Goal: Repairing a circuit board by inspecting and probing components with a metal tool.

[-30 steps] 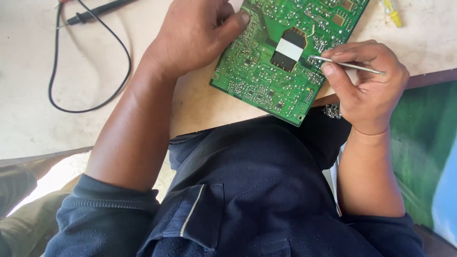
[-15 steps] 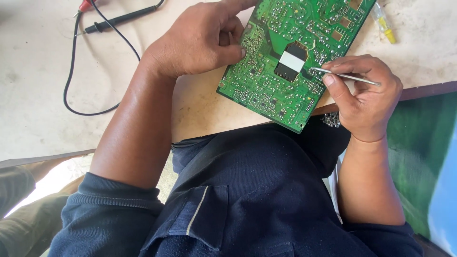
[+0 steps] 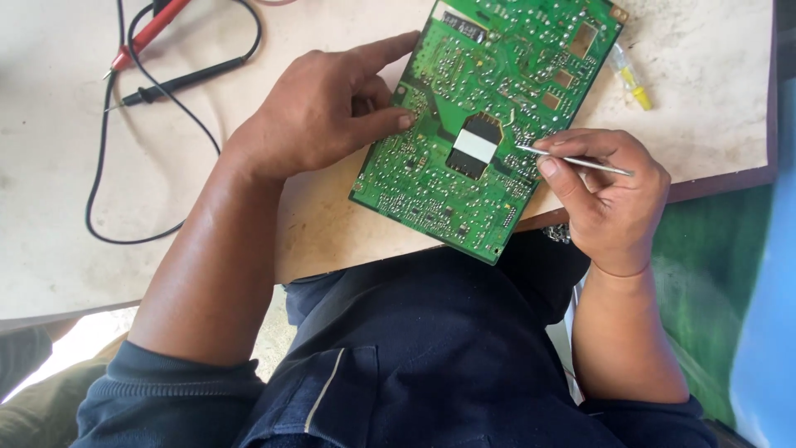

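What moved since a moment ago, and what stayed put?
Mostly the view shifted, so more of the red and black probes shows. The left hand still presses the green circuit board; the right hand still holds the thin metal tweezers on it.

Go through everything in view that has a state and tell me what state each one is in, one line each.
circuit board: flat on the table, solder side up, its near corner past the table edge
left hand: pressed on the board's left edge, fingers spread
right hand: pinched shut on the thin metal tool
metal tool: held level, tip on the board
red probe: lying loose
black probe: lying loose
yellow-tipped tool: lying unused
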